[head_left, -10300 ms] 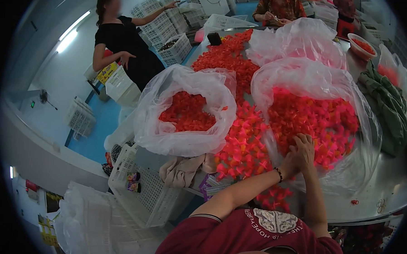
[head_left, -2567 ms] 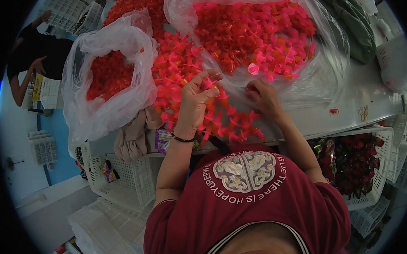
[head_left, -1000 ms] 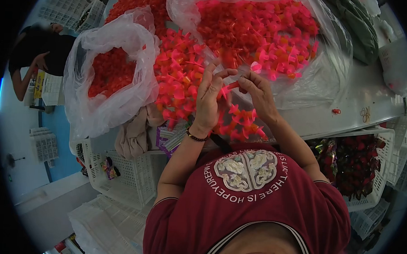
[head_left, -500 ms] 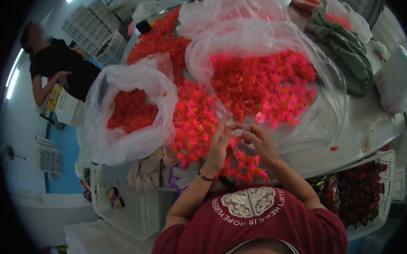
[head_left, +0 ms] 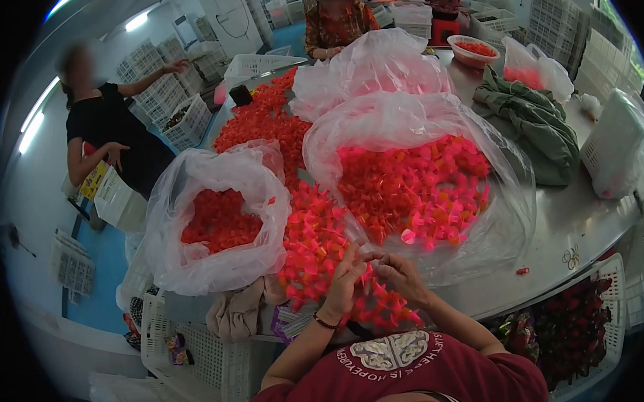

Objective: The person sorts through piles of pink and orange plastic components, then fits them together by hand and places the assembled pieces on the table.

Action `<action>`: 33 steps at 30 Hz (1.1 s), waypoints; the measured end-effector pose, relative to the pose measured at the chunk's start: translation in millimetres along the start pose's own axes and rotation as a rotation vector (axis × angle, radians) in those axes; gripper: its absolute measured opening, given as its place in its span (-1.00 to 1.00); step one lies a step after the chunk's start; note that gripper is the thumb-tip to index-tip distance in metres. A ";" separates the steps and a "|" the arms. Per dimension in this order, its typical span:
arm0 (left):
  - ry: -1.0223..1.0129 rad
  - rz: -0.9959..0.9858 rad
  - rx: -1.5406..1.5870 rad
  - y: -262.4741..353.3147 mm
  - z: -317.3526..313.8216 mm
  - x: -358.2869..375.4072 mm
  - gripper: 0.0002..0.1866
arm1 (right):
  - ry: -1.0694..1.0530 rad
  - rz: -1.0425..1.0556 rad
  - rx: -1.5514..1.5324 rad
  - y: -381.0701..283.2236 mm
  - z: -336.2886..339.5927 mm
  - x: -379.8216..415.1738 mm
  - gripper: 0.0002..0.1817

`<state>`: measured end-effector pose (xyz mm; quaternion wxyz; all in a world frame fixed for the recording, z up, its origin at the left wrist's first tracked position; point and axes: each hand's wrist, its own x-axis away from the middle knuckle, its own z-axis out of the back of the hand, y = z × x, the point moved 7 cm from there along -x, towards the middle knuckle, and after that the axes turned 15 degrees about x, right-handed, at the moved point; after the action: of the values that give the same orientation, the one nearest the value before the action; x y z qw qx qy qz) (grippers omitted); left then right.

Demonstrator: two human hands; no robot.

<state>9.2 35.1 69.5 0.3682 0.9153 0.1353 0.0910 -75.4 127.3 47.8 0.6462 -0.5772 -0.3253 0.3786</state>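
Observation:
My left hand and my right hand meet over the near edge of the metal table, fingers pinched. Whatever lies between the fingertips is too small to make out. Below and left of them spreads a pile of pink-red plastic pieces. Beyond my hands, a large clear bag lies open with many red and pink pieces in it. Another clear bag, to the left, holds smaller red pieces.
A green cloth and a white wrapped bundle lie at the right. White crates stand below the table edge. One person stands at the left; another is at the far side.
The view has tilted up, showing the person at the far side. The person at the left has stretched out an arm. My hands remain close together, with the fingers slightly shifted.

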 end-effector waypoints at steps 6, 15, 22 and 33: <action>0.004 0.003 0.021 -1.0 0.0 6.2 -0.44 | -0.125 0.054 0.163 -14.7 -13.1 9.0 -0.69; -0.020 0.024 -0.168 -11.0 1.8 28.2 -0.50 | -0.242 0.050 0.284 -15.5 -31.4 26.2 -0.68; 0.149 -0.085 -0.590 0.6 6.4 48.8 -0.62 | -0.093 0.360 0.708 -35.5 -26.9 39.8 -0.84; 0.118 -0.288 -0.723 19.6 -31.8 65.7 -0.70 | -0.206 0.362 0.580 -47.9 -36.8 47.2 -0.80</action>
<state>66.5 62.9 110.2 0.6675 0.6915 0.2423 0.1328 -14.7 147.6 90.1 0.6694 -0.3770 -0.1600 0.6198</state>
